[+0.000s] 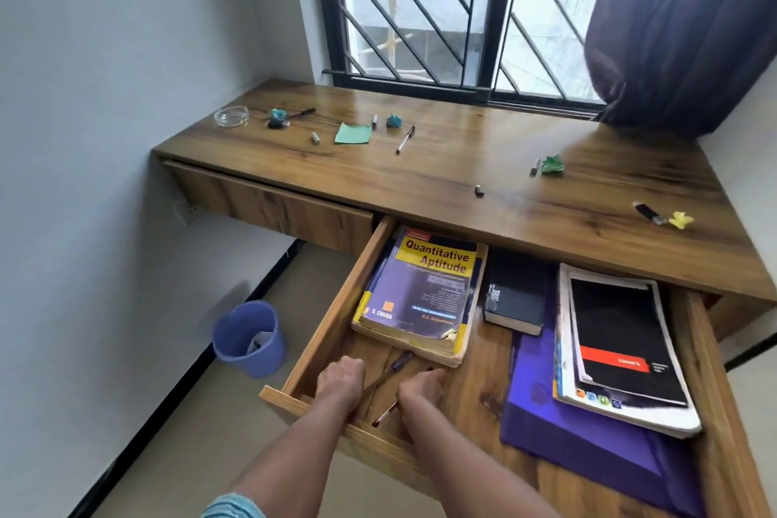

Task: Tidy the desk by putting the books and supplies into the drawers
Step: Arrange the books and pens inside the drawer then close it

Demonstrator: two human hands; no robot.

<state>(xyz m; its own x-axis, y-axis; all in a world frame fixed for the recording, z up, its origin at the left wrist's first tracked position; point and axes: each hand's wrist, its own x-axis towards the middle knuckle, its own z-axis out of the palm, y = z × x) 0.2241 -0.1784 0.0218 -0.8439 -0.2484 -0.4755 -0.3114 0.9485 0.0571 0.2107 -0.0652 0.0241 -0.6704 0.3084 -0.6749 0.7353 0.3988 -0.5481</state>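
The wide wooden drawer (273, 393) under the desk (420, 172) stands pulled out. It holds a yellow and purple "Quantitative Aptitude" book (420, 290), a black book (515, 299), a purple folder (588, 446) and a stack of notebooks (622, 345). My left hand (338, 381) is curled at the lower end of a purple pen (397, 364) on the drawer floor. My right hand (422, 385) is closed over a dark pen (384, 416), whose ends stick out on both sides. The fingers of both hands are hidden.
The desk top carries a glass dish (231, 116), a green note (353, 133), a white pen (405, 139), a marker (535, 167), crumpled papers (553, 164) and small bits. A blue bin (250, 339) stands on the floor left. The left drawer (273, 206) is closed.
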